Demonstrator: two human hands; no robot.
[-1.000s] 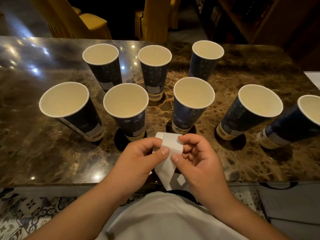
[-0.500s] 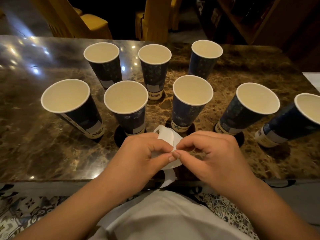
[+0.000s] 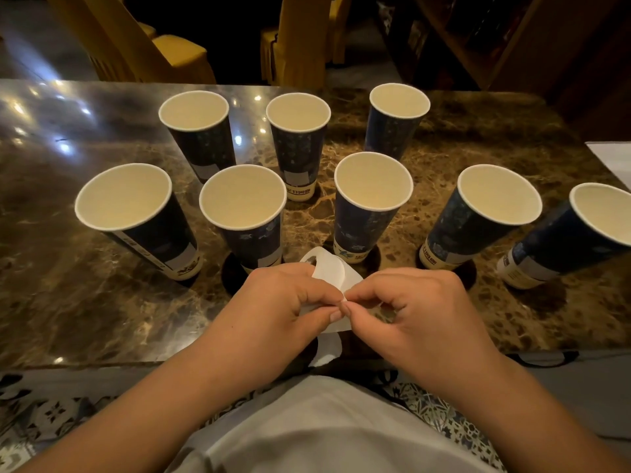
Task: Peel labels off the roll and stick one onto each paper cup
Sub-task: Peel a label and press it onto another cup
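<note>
Several dark blue paper cups stand upright on the brown marble table (image 3: pixel 85 302), in a far row and a near row. The near left cup (image 3: pixel 143 220) and its neighbour (image 3: pixel 249 216) carry pale labels low on their sides; so do the far left cup (image 3: pixel 201 131) and the far middle cup (image 3: pixel 297 141). A white label strip (image 3: pixel 329 271) curls up between my hands near the table's front edge. My left hand (image 3: pixel 273 308) grips the strip. My right hand (image 3: pixel 413 312) pinches its edge with thumb and forefinger, fingertips touching the left hand's.
Yellow-covered chairs (image 3: pixel 177 52) stand beyond the far table edge. A white sheet (image 3: pixel 614 158) lies at the right edge of the table. A dark wooden shelf (image 3: pixel 512 39) is at the back right. Patterned floor tiles (image 3: pixel 44 414) show below the table.
The hands have rolled palm down and closed together over the strip. The strip, which hung flat between them, is now bent into a curl and pinched at one edge.
</note>
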